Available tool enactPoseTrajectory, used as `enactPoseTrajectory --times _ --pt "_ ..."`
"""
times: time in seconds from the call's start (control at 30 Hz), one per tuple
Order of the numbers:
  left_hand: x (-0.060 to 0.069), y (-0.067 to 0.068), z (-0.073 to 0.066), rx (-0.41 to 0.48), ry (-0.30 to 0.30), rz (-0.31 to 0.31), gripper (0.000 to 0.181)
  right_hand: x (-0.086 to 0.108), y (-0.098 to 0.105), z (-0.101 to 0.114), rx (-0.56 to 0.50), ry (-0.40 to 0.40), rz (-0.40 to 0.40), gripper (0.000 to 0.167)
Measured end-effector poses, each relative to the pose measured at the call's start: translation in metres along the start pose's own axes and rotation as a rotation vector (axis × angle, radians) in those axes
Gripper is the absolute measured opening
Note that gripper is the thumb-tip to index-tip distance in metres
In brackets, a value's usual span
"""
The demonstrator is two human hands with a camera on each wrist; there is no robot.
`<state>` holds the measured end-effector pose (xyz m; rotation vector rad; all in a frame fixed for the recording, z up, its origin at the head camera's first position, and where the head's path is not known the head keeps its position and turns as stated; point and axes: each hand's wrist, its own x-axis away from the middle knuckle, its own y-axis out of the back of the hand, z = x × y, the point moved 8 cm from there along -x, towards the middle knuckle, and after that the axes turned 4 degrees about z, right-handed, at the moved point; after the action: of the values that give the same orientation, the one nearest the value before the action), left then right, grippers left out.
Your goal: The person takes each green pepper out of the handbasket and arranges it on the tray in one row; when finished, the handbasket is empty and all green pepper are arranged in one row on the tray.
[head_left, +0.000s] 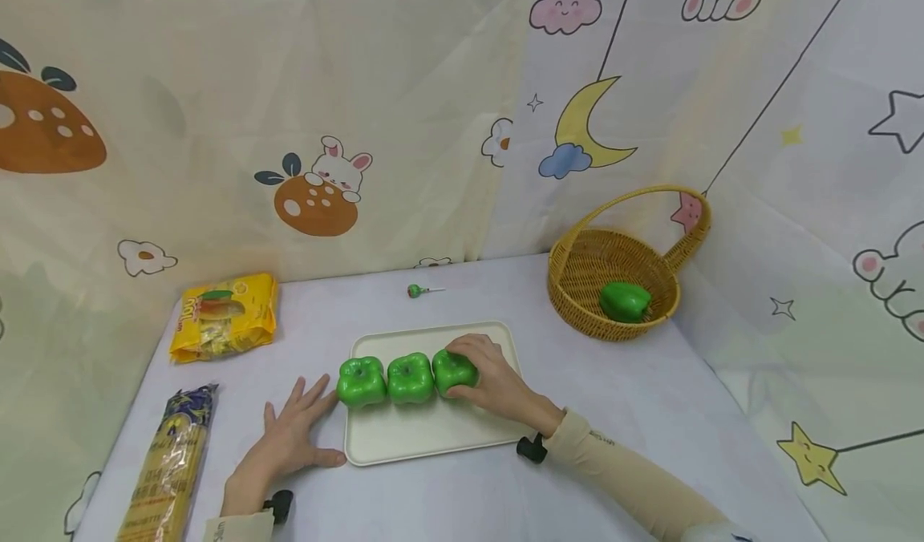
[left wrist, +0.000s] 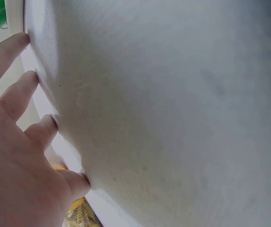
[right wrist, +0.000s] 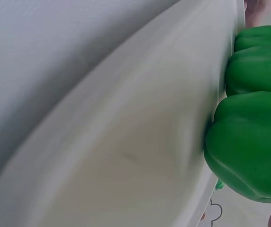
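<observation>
Three green bell peppers stand in a row on a white tray (head_left: pixel 404 438): a left one (head_left: pixel 362 381), a middle one (head_left: pixel 411 378) and a right one (head_left: pixel 453 371). My right hand (head_left: pixel 498 383) grips the right pepper, thumb at the near side and fingers over the far side. In the right wrist view that pepper (right wrist: pixel 251 144) fills the right edge. My left hand (head_left: pixel 291 438) rests on the table with fingers spread, beside the tray's left edge; the left wrist view shows this hand (left wrist: pixel 24 156) with its fingertips on the cloth.
A wicker basket (head_left: pixel 563 285) with one green pepper (head_left: pixel 625 301) inside stands at the back right. A small green lollipop (head_left: pixel 415 291) lies behind the tray. At the left are a yellow candy bag (head_left: pixel 225 317) and a spaghetti pack (head_left: pixel 168 470).
</observation>
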<state>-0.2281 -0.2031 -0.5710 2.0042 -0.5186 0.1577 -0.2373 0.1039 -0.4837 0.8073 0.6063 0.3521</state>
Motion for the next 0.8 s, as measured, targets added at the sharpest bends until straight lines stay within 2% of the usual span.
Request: enactPoseTrajectory --times 0.43,0.8 --pt "0.0011 0.0002 -0.0011 -0.008 -0.015 -0.008 0.120 0.0013 0.0013 0.0028 0.015 0.020 0.013 0.065" --pt "-0.0003 -0.0006 -0.0002 -0.005 -0.008 0.009 0.120 0.0007 -0.0003 0.0044 0.003 0.016 0.029 0.064"
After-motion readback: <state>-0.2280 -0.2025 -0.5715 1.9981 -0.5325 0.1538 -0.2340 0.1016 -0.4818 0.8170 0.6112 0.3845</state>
